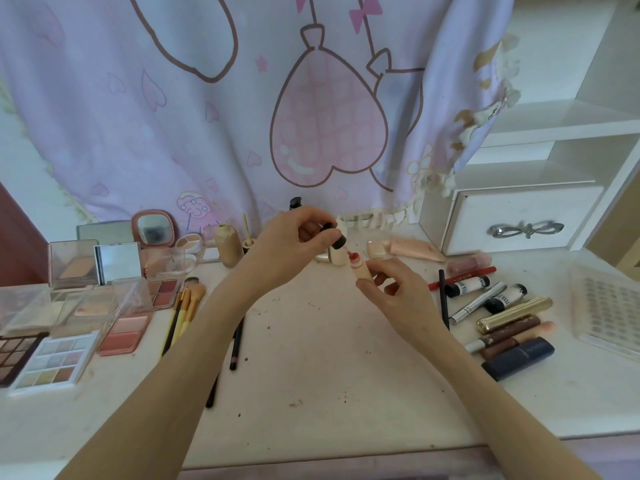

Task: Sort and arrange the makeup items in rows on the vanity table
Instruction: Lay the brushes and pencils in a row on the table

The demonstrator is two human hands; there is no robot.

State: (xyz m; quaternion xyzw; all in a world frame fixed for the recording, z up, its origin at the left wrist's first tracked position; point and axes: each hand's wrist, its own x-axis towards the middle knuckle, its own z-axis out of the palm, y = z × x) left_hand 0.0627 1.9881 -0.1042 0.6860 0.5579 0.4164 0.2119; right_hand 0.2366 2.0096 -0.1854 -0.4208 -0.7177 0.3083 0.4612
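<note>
Your left hand pinches a black cap with its wand tip at the tube mouth | your right hand grips the small lip-gloss tube — held above mid-table, near the back | palettes left, brushes beside them | tubes and pencils clustered right — drawer unit behind.

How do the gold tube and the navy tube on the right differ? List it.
The gold tube is shiny and metallic; the navy tube is matte and dark. The gold tube looks slimmer, the navy tube thicker. The gold tube lies farther back in the pile, the navy tube nearest the front edge. Both lie flat on the table, untouched by either hand.
</note>
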